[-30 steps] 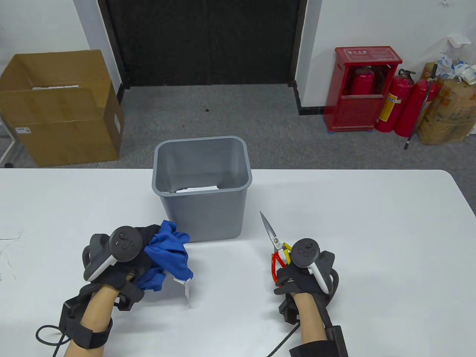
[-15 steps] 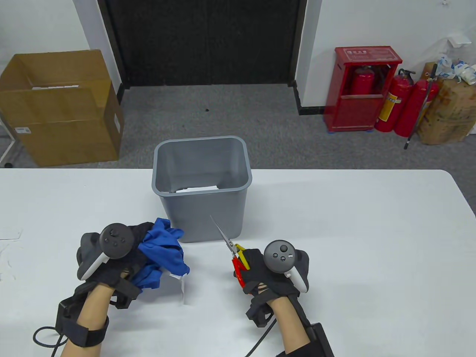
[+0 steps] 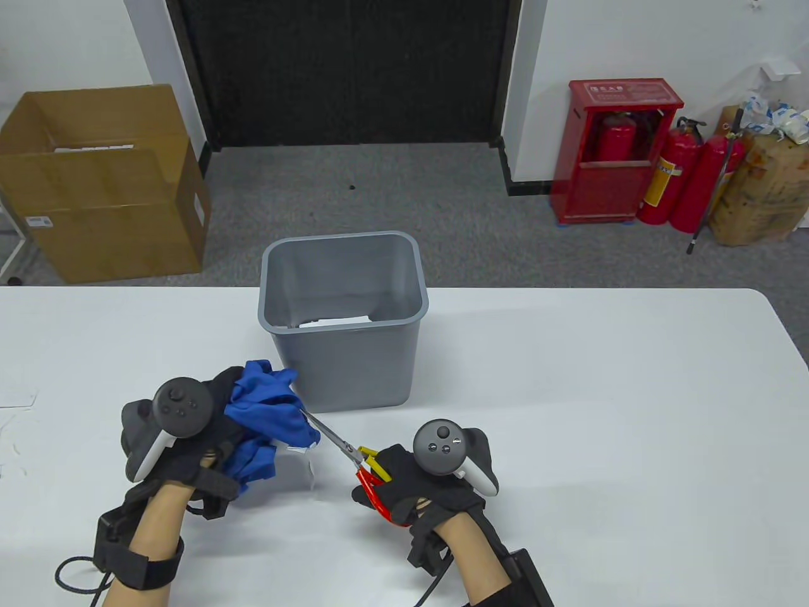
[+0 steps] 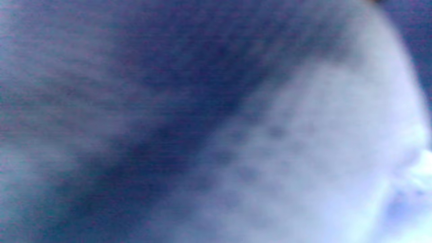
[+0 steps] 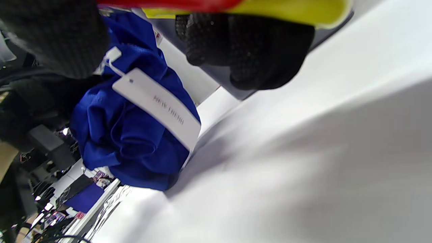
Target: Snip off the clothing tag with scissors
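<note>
Centrally, on the white table (image 3: pixel 569 392) stands the grey bin (image 3: pixel 344 354), with white paper (image 3: pixel 335 322) lying inside. Just before it, the left hand (image 3: pixel 183 436) grips the bunched blue garment (image 3: pixel 265 423), from which the white tag (image 5: pixel 158 108) hangs. The right hand (image 3: pixel 420 487) grips the scissors (image 3: pixel 344 450), their long axis running diagonally, tips pointing up-left, reaching the garment beside the tag.

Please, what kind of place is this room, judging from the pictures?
Probably an office or lab storage area, not a home: grey carpet floor, a red fire extinguisher cabinet by the wall, a large cardboard box, and a plain white work table.
</note>
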